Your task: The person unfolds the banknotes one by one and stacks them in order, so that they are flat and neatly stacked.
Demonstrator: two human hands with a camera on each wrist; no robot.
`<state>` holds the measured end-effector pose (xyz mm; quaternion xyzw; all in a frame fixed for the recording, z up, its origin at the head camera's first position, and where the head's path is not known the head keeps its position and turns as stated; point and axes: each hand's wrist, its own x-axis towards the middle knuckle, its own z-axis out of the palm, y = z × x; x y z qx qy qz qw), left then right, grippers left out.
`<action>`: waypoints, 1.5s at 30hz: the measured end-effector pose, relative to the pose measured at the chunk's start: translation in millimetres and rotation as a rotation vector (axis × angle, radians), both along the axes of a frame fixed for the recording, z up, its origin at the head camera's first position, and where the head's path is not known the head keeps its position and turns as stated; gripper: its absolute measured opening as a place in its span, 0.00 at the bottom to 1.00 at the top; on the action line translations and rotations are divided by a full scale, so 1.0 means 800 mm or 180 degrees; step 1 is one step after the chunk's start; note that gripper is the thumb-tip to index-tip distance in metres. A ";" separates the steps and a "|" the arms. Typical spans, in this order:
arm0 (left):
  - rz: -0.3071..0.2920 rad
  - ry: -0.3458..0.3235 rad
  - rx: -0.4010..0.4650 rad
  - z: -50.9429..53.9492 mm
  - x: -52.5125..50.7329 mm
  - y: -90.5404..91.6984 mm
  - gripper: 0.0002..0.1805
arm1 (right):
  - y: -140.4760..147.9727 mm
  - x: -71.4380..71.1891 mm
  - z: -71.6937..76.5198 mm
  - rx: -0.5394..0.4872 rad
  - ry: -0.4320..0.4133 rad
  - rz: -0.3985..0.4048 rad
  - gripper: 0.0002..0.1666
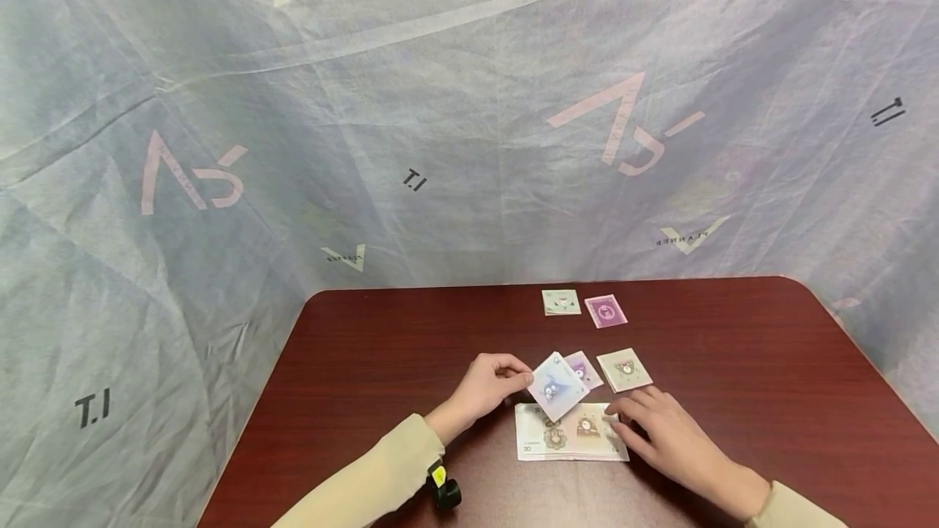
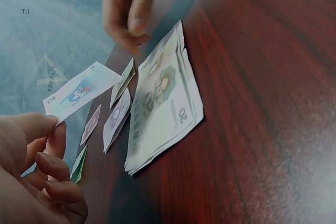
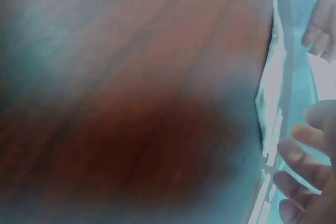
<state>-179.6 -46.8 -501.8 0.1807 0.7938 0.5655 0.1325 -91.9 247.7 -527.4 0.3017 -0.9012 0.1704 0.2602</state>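
Head view, reading left to right: a cream sleeve [image 1: 374, 471] reaches over the dark red table [image 1: 367, 332], a small black device [image 1: 446, 495] with a yellow patch just beside its cuff. The left hand [image 1: 487, 388] pinches a blue-printed note [image 1: 557, 389] by one corner between thumb and forefinger, as the left wrist camera shows. We judge that so slight a grip suits something so light and leaves its printed face in plain sight. The note is tilted and raised clear of the table.

Nearer the person lies a stack of long notes [image 1: 572, 440], marked 20, flat and lengthwise, which we think puts its ends within reach of both hands. At the far side sits a green pile [image 1: 561, 302]; nearer, a folded purple note [image 1: 587, 369] is partly hidden behind the raised one. A magenta note [image 1: 606, 311] lies far off, and a tan pile [image 1: 625, 370] nearer and farther right. We read the gaps as keeping most colours distinct.

At right, the right hand [image 1: 667, 430] is by the stack's right end, its fingers loosely bent and grasping nothing; whether a fingertip touches the paper, we cannot tell.
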 end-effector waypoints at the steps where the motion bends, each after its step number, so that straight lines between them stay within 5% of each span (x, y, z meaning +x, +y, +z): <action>1: -0.0007 0.0004 -0.0019 0.000 0.001 0.002 0.04 | -0.002 -0.001 0.003 -0.0056 -0.0021 -0.0001 0.14; 9: -0.0168 0.0262 -0.0220 0.002 0.008 0.012 0.04 | -0.018 -0.006 0.021 -0.0508 -0.0294 -0.0016 0.07; 17: -0.0159 0.0415 -0.0293 0.005 0.008 0.020 0.03 | -0.026 -0.012 0.027 -0.0755 -0.0426 0.0024 0.16; 32: -0.0072 0.0280 -0.0142 -0.006 0.024 0.020 0.05 | -0.036 -0.005 0.020 -0.0987 -0.0442 -0.0057 0.21; 40: -0.0056 0.0287 -0.0023 0.000 0.022 0.023 0.03 | -0.034 -0.006 0.029 -0.1196 -0.0559 0.0100 0.12; 45: -0.0045 0.0310 -0.0092 0.000 0.020 0.027 0.03 | -0.035 -0.011 0.035 -0.1221 -0.0438 0.0105 0.18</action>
